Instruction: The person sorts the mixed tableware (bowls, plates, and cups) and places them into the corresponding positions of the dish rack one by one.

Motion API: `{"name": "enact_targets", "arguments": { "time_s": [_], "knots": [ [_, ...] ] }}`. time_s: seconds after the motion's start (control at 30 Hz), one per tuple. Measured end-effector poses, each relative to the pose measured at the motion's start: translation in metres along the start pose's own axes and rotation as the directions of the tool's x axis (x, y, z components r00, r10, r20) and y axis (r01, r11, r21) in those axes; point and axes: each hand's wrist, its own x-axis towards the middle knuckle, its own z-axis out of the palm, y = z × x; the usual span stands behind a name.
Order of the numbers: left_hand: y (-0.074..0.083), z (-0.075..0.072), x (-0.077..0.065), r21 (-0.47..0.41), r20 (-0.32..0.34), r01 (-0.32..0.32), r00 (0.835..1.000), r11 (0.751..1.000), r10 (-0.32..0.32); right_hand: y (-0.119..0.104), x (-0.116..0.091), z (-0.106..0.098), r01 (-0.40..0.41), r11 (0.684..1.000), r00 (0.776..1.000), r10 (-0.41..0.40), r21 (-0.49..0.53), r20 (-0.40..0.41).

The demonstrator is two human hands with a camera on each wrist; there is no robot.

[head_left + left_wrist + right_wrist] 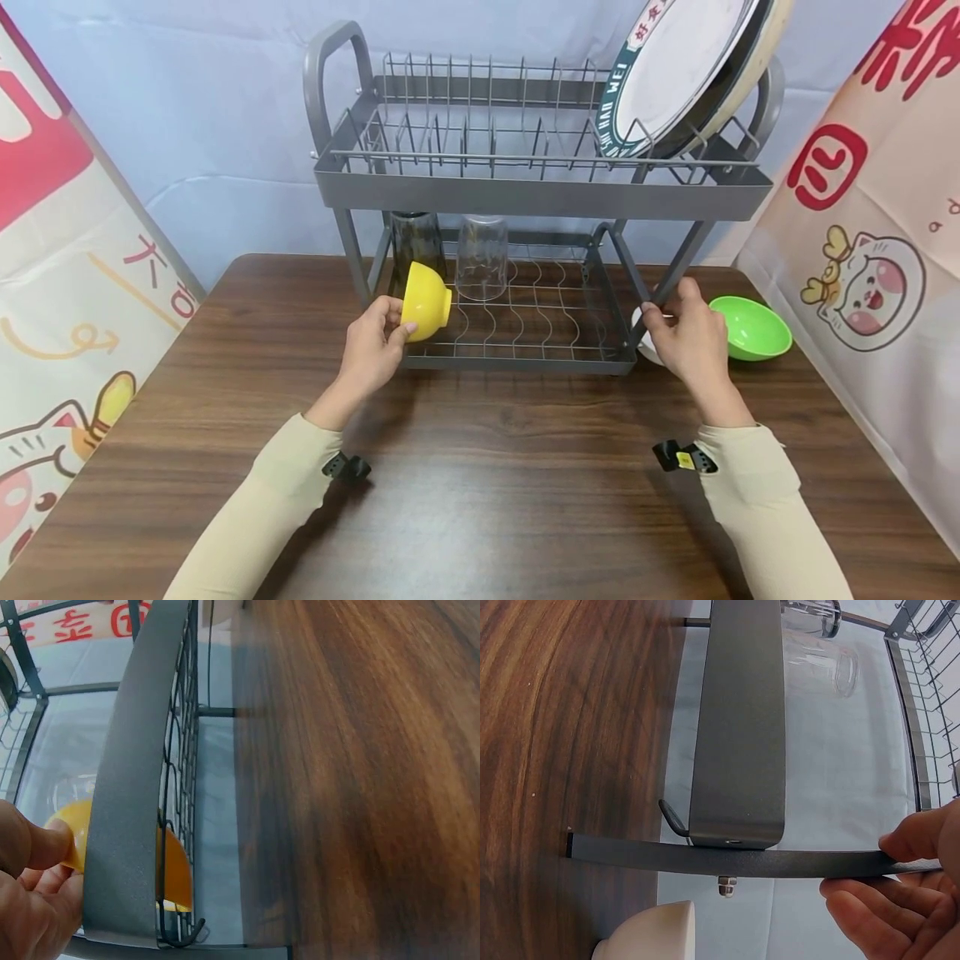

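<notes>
My left hand [372, 346] pinches the rim of a small yellow bowl [426, 305], which is tipped on its side at the left front of the lower tier of a grey two-tier dish rack [540, 198]. In the left wrist view the rack's front bar hides part of the yellow bowl [177, 874]. My right hand [692, 337] grips the rack's right leg [802, 863] between thumb and fingers. Right beside that leg, a white bowl [656, 934] stands on the table, mostly behind my hand in the head view.
A green bowl [752, 328] sits on the wooden table [510, 475] right of my right hand. A dark glass [417, 239] and a clear glass [482, 258] stand upside down on the lower tier. Large plates [682, 75] lean in the upper tier's right side.
</notes>
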Motion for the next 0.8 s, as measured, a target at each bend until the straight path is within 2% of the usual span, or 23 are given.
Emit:
{"name": "enact_targets", "arguments": {
  "time_s": [0.47, 0.63, 0.8],
  "knots": [
    [0.000, -0.002, -0.001, 0.060, -0.005, -0.006, 1.000, 0.998, 0.006, -0.001, 0.000, 0.001, -0.005, 1.000, 1.000, 0.005, 0.011, 0.005],
    [0.004, -0.005, -0.003, 0.137, -0.004, -0.062, 0.998, 0.989, 0.063, -0.001, 0.000, 0.001, -0.013, 1.000, 1.000, 0.013, 0.009, 0.008],
    [0.010, -0.015, -0.006, 0.222, -0.034, -0.142, 0.988, 0.965, 0.154, 0.000, 0.000, 0.001, -0.012, 1.000, 1.000, 0.012, 0.008, 0.002]
  ]
}}
